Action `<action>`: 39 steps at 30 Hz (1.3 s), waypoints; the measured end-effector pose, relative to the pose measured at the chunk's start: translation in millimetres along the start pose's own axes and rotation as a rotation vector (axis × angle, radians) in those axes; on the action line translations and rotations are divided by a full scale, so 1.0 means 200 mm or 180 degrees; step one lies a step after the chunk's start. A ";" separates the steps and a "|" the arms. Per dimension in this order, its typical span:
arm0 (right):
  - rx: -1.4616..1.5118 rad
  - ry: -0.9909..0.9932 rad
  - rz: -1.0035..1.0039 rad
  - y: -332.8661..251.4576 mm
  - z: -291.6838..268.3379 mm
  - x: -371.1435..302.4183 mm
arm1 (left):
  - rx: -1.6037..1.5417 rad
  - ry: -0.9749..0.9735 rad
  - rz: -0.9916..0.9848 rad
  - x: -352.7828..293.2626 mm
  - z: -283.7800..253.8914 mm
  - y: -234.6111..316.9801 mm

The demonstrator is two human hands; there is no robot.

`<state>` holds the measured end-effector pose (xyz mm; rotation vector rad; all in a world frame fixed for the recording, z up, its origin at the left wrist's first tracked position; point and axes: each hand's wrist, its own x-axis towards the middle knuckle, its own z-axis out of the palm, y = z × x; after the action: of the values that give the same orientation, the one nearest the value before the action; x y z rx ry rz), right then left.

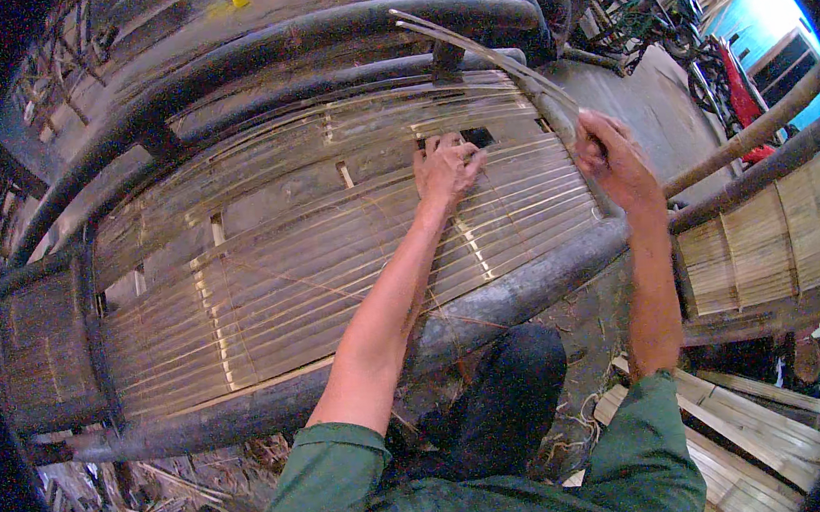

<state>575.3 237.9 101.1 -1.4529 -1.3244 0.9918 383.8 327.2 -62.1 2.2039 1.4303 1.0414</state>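
Observation:
In front of me is a bench with a dark bamboo frame [525,272] and a seat of thin bamboo slats [308,287], with cord strung across them. My left hand [447,170] rests on this seat beside a dark gap, fingers bent and closed down at the slats; whatever lies under the fingertips is hidden. To its right, my right hand [609,154] is raised over the bench's right end, closed around long thin bamboo strips [486,53]. The strips slant up and away to the far left, over the rear rail.
Thick poles [225,60] form the bench's far side. At the right stands another slatted bamboo piece [770,236], with split bamboo lengths [745,423] lying below it. A person [530,0] sits beyond the bench. Motorbikes [690,46] stand at the far right. Scraps litter the lower left.

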 end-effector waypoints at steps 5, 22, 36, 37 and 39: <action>0.0341 0.0654 0.0324 0.28 0.19 0.29 | -0.0466 0.0420 -0.0312 0.06 0.12 -0.10; 0.1024 0.0281 0.0217 0.55 0.45 0.64 | 0.0861 -0.0041 -0.0162 0.02 0.16 -0.08; 0.1354 0.0628 0.0574 0.66 0.23 0.49 | 0.0738 -0.0252 -0.0051 -0.02 0.21 -0.11; 0.1113 0.0576 0.0535 0.58 0.25 0.43 | 0.0684 -0.0111 0.0040 -0.02 0.21 -0.13; 0.0290 0.0084 -0.0101 0.60 0.14 0.32 | 0.0758 0.0301 0.0148 -0.01 0.22 -0.15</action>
<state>588.2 302.8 -21.3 -1.3679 -1.2634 0.9963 395.1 344.5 -111.4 2.3913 1.6265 1.0513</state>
